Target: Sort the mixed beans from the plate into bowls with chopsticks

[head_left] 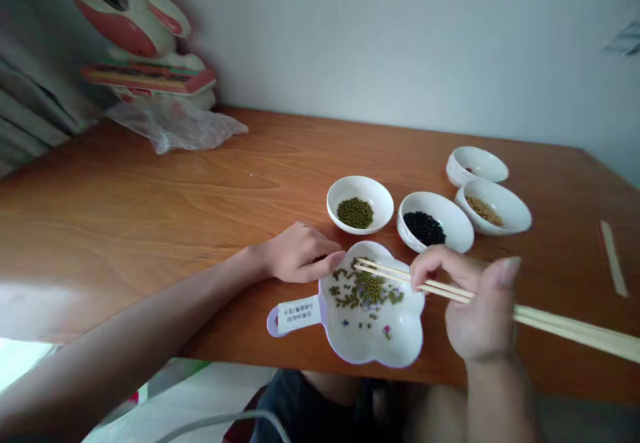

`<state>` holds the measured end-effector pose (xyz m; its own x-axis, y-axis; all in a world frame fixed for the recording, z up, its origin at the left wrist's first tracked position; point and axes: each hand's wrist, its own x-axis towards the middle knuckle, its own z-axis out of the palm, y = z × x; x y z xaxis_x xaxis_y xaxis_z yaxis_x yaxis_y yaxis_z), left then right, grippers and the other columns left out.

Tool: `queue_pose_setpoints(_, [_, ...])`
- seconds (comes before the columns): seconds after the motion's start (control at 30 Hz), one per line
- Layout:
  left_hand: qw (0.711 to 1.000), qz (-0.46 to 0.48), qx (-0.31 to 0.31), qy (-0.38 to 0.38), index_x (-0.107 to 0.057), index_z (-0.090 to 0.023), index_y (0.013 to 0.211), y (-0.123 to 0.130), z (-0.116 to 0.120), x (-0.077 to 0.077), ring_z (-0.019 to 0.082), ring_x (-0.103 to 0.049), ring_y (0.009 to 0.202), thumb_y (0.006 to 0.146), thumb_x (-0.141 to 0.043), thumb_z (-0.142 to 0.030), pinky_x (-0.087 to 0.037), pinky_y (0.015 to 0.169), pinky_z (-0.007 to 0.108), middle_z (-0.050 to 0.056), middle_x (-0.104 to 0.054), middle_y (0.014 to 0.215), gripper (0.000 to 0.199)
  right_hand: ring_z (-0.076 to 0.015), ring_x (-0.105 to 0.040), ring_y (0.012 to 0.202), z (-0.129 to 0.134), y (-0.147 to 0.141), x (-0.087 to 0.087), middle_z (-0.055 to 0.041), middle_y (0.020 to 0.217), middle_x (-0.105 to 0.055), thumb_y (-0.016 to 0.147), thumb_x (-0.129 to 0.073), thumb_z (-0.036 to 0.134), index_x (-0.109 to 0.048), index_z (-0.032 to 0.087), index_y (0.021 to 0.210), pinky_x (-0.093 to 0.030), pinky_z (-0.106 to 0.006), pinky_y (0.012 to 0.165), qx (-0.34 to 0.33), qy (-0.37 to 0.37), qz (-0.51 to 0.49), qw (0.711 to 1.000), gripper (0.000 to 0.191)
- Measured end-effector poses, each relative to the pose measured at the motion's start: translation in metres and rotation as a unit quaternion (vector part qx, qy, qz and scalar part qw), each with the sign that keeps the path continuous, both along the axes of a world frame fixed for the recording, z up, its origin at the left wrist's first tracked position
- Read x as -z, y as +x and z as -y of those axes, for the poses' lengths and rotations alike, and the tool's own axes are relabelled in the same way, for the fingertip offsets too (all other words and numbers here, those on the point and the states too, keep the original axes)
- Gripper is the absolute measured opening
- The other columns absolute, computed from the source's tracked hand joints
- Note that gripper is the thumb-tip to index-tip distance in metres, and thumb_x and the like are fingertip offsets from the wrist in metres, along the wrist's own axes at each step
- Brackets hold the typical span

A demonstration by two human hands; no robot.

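Observation:
A white flower-shaped dish (pixel 407 343) with a lilac edge and a labelled handle (pixel 299 314) lies near the table's front edge. Inside it are green mung beans (pixel 369 288), with a few small purple and pink bits scattered among them. My left hand (pixel 303 253) rests at the dish's upper left rim, fingers curled and thumb against the rim. Held in my right hand (pixel 475 303) is a pair of wooden chopsticks (pixel 393 274), tips close together among the beans in the dish's upper part. Whether a bean is pinched between them is too small to tell.
Behind the dish stand white bowls holding mung beans (pixel 355 213), black beans (pixel 424 228) and yellowish grains (pixel 483 210). A further bowl (pixel 477 163) has a little reddish content. A wrapped stick (pixel 614 260) lies right; a plastic bag (pixel 180 126) and toy (pixel 145 43) are back left.

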<state>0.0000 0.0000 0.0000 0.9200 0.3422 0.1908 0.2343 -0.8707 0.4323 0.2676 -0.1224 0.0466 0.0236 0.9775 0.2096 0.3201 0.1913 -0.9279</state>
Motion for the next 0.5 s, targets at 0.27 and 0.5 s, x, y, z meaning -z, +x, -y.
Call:
queue_pose_setpoints(0.27, [1.0,0.009,-0.002,-0.011,-0.055,-0.02,0.078,0.0011,0.0004,0.0011,0.015,-0.057,0.062,0.113,-0.038,-0.032,-0.039,0.061,0.03,0.002,-0.064,0.07,0.041,-0.0174,-0.056,0.063,0.0008,0.0022,0.0107,-0.0016,0.067,-0.062,0.107,-0.01,0.073,-0.064,0.024,0.076,-0.039,-0.035,0.061,-0.059,-0.017,0.049,0.997,0.079])
queue_pose_setpoints(0.5, [1.0,0.01,0.001,-0.005,-0.054,-0.02,0.077,0.0002,0.0008,-0.0003,0.015,-0.057,0.062,0.113,-0.037,-0.032,-0.04,0.061,0.028,0.002,-0.064,0.069,0.042,-0.0204,-0.06,0.068,0.0035,0.0067,0.0032,-0.0036,0.068,-0.065,0.109,-0.013,0.069,-0.067,0.025,0.074,-0.041,-0.036,0.065,0.015,-0.003,0.053,0.999,0.079])
